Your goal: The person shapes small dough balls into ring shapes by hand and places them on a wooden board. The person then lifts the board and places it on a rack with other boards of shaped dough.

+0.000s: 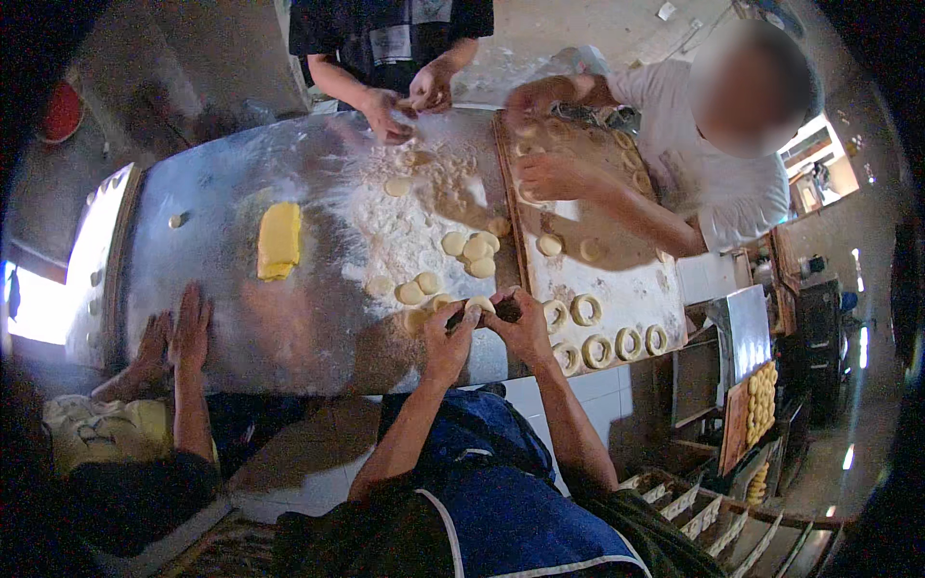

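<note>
At the near edge of the metal table, my left hand [450,339] and my right hand [521,330] are closed on one small pale dough piece [480,303] between them. The fingers of both hands grip it from either side, and they partly hide its shape. Just beyond my hands, a cluster of round dough pieces [477,248] lies on the floured surface, with several more dough rounds [427,282] close to my left hand. Right of my right hand, dough rings [586,309] sit in rows on a floured wooden board [617,279].
A yellow dough slab [279,241] lies on the metal table [212,260] to the left. Co-workers stand around it: one across, one at the far right reaching over the board, one at the left with hands on the table. A slatted rack [713,520] stands at lower right.
</note>
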`<state>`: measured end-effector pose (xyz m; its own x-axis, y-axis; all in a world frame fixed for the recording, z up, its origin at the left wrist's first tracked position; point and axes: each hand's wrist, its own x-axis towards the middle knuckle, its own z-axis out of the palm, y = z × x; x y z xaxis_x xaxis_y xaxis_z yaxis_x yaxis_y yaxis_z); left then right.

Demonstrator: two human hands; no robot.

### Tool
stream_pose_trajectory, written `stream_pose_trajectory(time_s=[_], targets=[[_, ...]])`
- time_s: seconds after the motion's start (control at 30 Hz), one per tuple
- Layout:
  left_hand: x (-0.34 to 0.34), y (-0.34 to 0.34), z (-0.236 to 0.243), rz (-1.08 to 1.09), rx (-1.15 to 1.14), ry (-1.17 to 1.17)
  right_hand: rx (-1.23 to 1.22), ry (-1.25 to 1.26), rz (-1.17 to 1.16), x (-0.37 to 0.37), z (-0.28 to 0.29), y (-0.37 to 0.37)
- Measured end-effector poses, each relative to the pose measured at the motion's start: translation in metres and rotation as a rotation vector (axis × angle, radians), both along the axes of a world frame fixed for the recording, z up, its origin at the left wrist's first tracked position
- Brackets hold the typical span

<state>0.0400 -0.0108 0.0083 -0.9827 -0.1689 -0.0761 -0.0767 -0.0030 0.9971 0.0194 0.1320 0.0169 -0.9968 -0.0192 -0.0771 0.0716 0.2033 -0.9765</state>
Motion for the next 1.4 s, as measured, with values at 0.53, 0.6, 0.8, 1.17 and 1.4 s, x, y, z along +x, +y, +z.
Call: stream_pose_trajectory(time_s=[0.53, 0.6, 0.8, 1.17, 1.4], targets=[[-0.004, 0.037, 0.008, -0.324, 0.589, -0.093, -0.571, -0.179, 0.177, 0.004, 0.03, 0.053], [-0.002, 0.052, 0.003, -0.421, 0.451, 0.116, -0.65, -0.316, -0.025, 0.0, 0.019, 0.065], [-0.012, 0.111, -0.002, -0.147, 0.7, 0.069, -0.091, -0.013, -0.076, -0.006, -0.009, 0.108], [-0.011, 0.224, 0.025, -0.039, -0.058, 0.03, 0.055, -0.038, -0.168, 0.007, 0.04, 0.174], [-0.018, 0.268, 0.014, -0.191, 0.118, -0.087, -0.095, -0.083, -0.236, 0.016, 0.018, 0.235]])
